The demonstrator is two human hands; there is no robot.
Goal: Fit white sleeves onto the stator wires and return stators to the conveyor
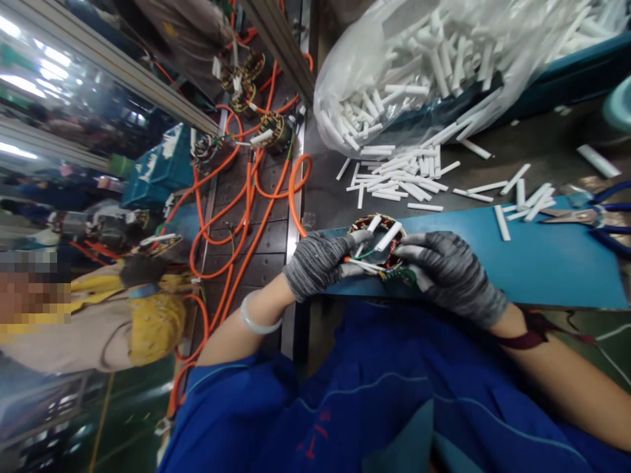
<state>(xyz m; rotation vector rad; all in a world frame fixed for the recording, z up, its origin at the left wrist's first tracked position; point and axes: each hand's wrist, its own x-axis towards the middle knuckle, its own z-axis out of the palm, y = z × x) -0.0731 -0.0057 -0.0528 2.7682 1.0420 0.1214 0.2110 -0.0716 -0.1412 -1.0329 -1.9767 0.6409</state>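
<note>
A round wound coil part (389,258) with copper windings and a dark middle sits at the near edge of the blue mat (493,256). White sleeves (389,236) stick up from it, and a green wire and an orange-tipped lead lie along its near side. My left hand (323,261), in a grey striped glove, closes its fingers on the part's left side beside the lead. On the right side, my gloved right hand (451,272) grips the rim with bent fingers. Both palms are hidden.
Loose white sleeves (399,174) lie beyond the mat, before a clear bag (340,79) full of them. Scissors (586,215) and blue-handled pliers (611,236) lie right. Orange cables (249,223) and more coil parts (273,131) are on the conveyor left, where another person's gloved hand (142,269) works.
</note>
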